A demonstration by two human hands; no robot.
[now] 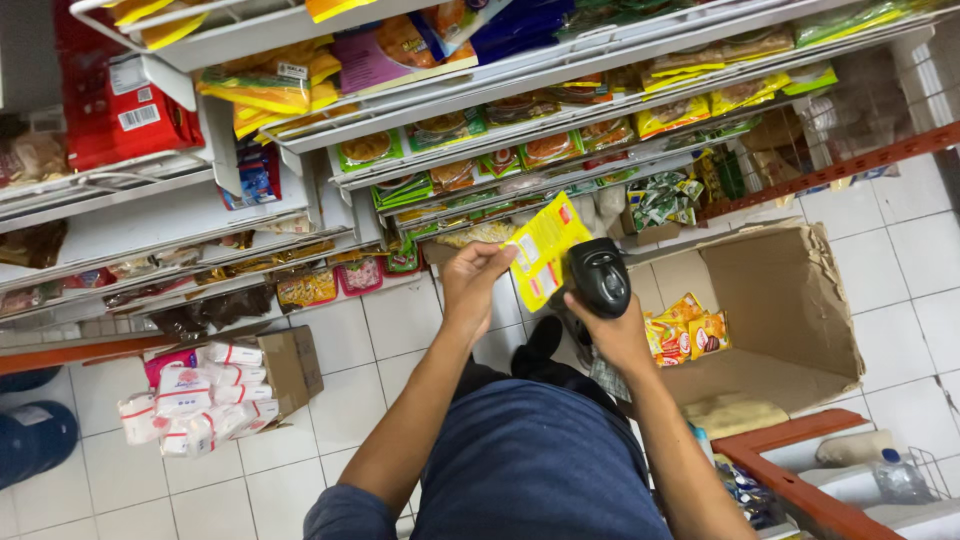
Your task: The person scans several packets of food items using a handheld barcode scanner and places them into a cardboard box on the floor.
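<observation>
Head view: left hand (475,275) pinches yellow packet (545,247), right hand (612,325) grips scanner (599,276) above cardboard box (790,300)

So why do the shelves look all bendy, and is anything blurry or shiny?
Head view: the wide lens bows the shelves and tilts them. Lighting is bright and even, shadows soft. The left hand holding the yellow packet and the right hand holding the black scanner look fairly sharp; the packets on the far shelves are slightly soft. The floor tiles give a faint sheen.

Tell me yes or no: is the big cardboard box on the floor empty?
No, the open cardboard box beside the right hand holds a few yellow and orange packets in its corner.
</observation>
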